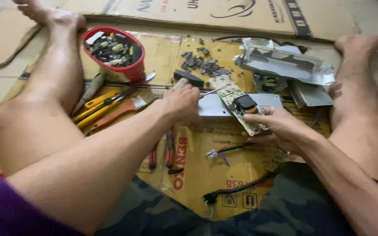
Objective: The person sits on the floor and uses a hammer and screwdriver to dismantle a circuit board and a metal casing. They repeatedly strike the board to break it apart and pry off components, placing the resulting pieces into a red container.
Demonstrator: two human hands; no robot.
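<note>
My left hand [181,103] is closed around a screwdriver [212,91] whose metal shaft points right onto a pale circuit board [232,96]. My right hand [273,123] pinches the near end of that board, which carries a black block-shaped part [244,102]. The board lies tilted over a grey metal plate [215,108]. A hammer with a black head [188,78] lies just behind my left hand. I sit on flattened cardboard with a bare leg stretched out on each side.
A red bowl [133,72] of small electronic parts stands at the back left. Pliers, a yellow knife and an orange-handled tool [110,114] lie beside my left leg. A dismantled metal chassis [285,65] sits at the back right. Loose wires [232,190] and debris lie on the cardboard.
</note>
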